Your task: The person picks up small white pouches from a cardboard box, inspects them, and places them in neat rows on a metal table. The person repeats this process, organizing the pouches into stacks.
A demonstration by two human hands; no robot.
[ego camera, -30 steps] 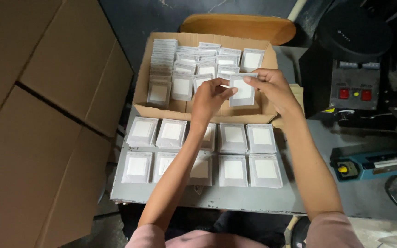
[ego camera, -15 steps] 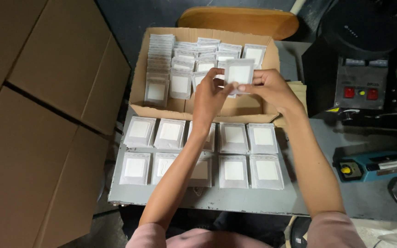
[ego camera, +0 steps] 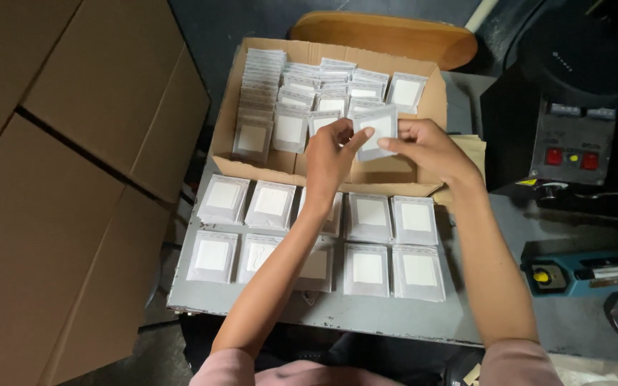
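Since the previous frames, both hands have kept the same packet raised over the box, with little shift in position. Left hand point(ego camera: 332, 154) and right hand point(ego camera: 423, 146) meet above the near end of the cardboard box point(ego camera: 423, 187); together they pinch one packet point(ego camera: 375, 129), a grey sachet with a white square centre, held upright and slightly tilted. Left grip: fingertips clenched on the packet's left edge. Right grip: thumb and forefinger closed on its right edge.

Inside the box stand packets in about five files, packed on edge and leaning back; the exact number cannot be told, as they overlap. One file point(ego camera: 260, 89) at the left is the fullest.

On the table point(ego camera: 366, 318), in front of the box, lie two rows of five small stacks, ten in all; the third stack in each row is partly hidden by the left forearm. The near-left stack point(ego camera: 212, 255) and the near-right stack point(ego camera: 419, 271) mark the ends of the front row.

To the right sit a black machine point(ego camera: 570, 136) with two red buttons and one yellow dot, and a blue tool point(ego camera: 584, 271) with a yellow knob. Large cardboard cartons point(ego camera: 59, 179) fill the left. One wooden seat point(ego camera: 388, 36) shows beyond the box.
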